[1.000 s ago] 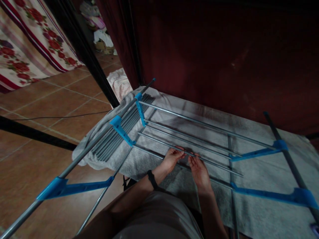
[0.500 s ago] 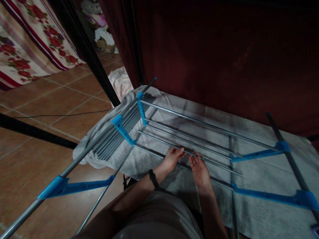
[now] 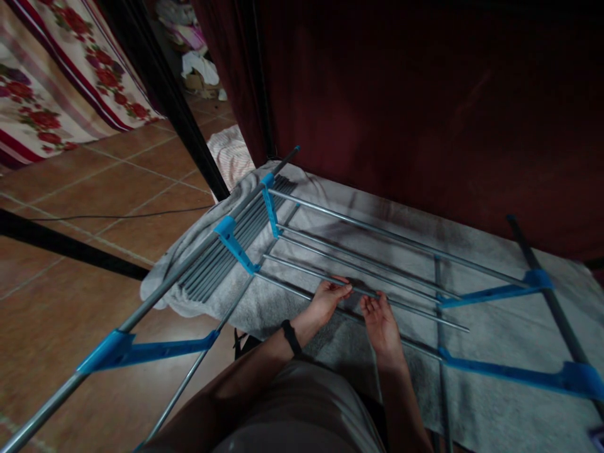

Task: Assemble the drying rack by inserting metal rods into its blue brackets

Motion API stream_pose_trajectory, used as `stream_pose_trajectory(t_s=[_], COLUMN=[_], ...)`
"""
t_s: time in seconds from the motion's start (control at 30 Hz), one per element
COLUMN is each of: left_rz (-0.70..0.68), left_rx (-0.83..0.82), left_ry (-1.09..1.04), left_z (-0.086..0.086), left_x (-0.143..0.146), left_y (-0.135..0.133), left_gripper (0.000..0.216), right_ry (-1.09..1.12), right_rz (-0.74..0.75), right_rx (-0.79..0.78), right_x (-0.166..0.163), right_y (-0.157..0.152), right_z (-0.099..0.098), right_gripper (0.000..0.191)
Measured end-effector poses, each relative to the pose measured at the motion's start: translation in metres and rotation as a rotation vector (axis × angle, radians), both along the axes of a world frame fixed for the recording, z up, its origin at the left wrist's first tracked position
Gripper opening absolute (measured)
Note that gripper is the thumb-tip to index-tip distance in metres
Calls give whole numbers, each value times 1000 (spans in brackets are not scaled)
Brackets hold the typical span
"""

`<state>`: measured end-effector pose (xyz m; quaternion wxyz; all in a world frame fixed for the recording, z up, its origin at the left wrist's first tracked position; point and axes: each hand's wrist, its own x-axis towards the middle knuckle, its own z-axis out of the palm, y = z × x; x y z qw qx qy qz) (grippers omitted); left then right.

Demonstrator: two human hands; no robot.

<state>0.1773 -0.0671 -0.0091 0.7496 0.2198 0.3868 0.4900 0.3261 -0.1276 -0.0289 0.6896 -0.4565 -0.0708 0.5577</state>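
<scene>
A rack of thin grey metal rods (image 3: pixel 377 236) with blue plastic brackets (image 3: pixel 236 245) lies partly assembled over a grey towel (image 3: pixel 495 340). My left hand (image 3: pixel 328 299) pinches one loose rod (image 3: pixel 406 305) near its middle, fingers curled round it. My right hand (image 3: pixel 380 321) sits just to the right on the same rod, fingers closed on it. A black band is on my left wrist.
A bundle of spare grey rods (image 3: pixel 226 251) lies on the towel's left part. A dark red curtain (image 3: pixel 425 113) hangs behind. Tiled floor (image 3: pixel 70 283) with a black cable, a black pole (image 3: pixel 170 100), floral fabric (image 3: pixel 56 82) and a pink cloth (image 3: pixel 231 154) lie left.
Both hands have slid the loose rod slightly to the right; its free end now reaches farther toward the right bracket. The view shifted a little.
</scene>
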Motion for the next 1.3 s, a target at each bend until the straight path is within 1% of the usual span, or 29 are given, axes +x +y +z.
stream_pose_trajectory(t_s=[0.17, 0.37, 0.5, 0.6, 0.7, 0.8, 0.97, 1.07, 1.17, 1.3], left_rz=[7, 30, 45, 54, 91, 143, 201, 219, 241, 255], left_rx=[3, 16, -11, -32, -31, 16, 115, 153, 218, 358], left_ry=[-20, -3, -2, 5, 43, 67, 80, 71, 83, 168], left_z=[-2, -2, 2, 8, 17, 28, 48, 60, 75, 100], left_x=[0, 2, 0, -5, -13, -20, -27, -32, -39, -46], left_y=[0, -1, -1, 1, 3, 5, 6, 9, 14, 16], left_gripper=[45, 45, 45, 49, 55, 56, 50, 46, 42, 36], right_ry=[-21, -30, -22, -8, 8, 22, 63, 108, 173, 247], right_rz=[23, 36, 10, -8, -12, -11, -27, -53, -99, -138], right_rx=[31, 35, 32, 24, 22, 20, -14, -7, 22, 22], right_x=[-1, 0, -1, -1, -1, -1, -2, -1, 3, 8], right_y=[0, -1, -1, 0, 0, 0, 0, -1, -2, -3], right_z=[4, 3, 3, 3, 2, 0, 3, 7, 10, 13], right_gripper=[21, 17, 18, 21, 25, 25, 17, 12, 9, 7])
